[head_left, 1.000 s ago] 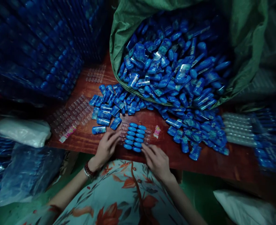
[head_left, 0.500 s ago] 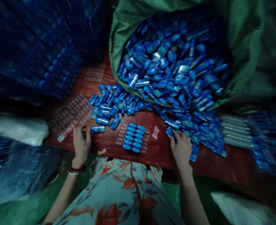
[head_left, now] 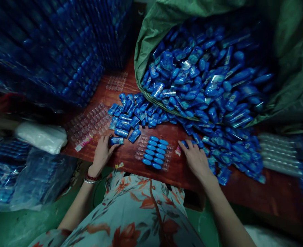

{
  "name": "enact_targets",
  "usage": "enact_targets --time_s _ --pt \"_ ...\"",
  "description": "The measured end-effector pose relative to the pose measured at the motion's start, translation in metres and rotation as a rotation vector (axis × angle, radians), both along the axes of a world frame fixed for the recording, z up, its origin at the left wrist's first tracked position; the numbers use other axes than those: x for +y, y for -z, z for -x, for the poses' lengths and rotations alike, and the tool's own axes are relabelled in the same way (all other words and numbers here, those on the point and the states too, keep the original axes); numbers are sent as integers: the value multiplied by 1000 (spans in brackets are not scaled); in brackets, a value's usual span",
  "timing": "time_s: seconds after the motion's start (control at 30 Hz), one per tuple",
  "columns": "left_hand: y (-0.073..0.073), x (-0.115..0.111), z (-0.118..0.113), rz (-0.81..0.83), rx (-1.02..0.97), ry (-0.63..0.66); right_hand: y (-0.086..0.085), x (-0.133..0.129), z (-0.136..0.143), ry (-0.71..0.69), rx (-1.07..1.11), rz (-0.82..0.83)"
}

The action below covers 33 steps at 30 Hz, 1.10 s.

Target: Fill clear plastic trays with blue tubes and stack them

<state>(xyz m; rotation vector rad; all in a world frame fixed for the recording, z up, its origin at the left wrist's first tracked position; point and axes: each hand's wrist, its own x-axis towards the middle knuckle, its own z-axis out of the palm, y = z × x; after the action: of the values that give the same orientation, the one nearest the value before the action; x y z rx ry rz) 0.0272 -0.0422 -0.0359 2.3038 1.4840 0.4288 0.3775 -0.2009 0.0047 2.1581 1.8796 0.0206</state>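
Observation:
A clear plastic tray [head_left: 139, 148] with two columns of blue oval pieces [head_left: 155, 152] lies on the red-brown table in front of me. On its left, my left hand [head_left: 104, 151] has thumb and fingers closed around one end of a blue packet [head_left: 117, 140]. My right hand [head_left: 194, 156] is palm down to the right of the tray, its fingers over another blue packet [head_left: 184, 143]. A small pink piece [head_left: 178, 150] lies by its fingertips. Loose blue packets [head_left: 123, 125] are heaped behind the tray.
A green sack [head_left: 144, 51] full of blue packets opens toward me. Stacks of filled blue trays [head_left: 71, 51] rise at the left. Clear trays [head_left: 88, 123] lie at the left, and more trays [head_left: 278, 154] at the right. White plastic [head_left: 42, 137] sits at the far left.
The view has shifted, so the scene appears farther right. My left hand has moved onto the nearest blue packet. The right hand has moved left toward the tray, with a packet under its fingers.

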Motion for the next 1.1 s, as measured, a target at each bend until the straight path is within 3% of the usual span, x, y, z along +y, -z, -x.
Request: enact_targets --time_s 0.23,0.4,0.53,0.63,0.87,0.97,1.1 --pt "5 -3 11 -2 -41 112 -8 15 -16 -14 139 141" --pt "8 0 21 46 -64 161 -5 12 -33 51 247 158" --pt "13 1 21 -27 -25 193 -5 9 -42 96 286 129" --pt "11 -4 20 -94 17 232 -8 1 -38 147 344 -4" --pt "4 -23 17 -98 -60 195 -2 -13 14 340 816 -642" --pt "0 -31 12 -98 -142 175 11 -11 33 387 887 -766" --pt "-18 -40 -3 -138 -252 136 22 -11 35 224 838 -732"
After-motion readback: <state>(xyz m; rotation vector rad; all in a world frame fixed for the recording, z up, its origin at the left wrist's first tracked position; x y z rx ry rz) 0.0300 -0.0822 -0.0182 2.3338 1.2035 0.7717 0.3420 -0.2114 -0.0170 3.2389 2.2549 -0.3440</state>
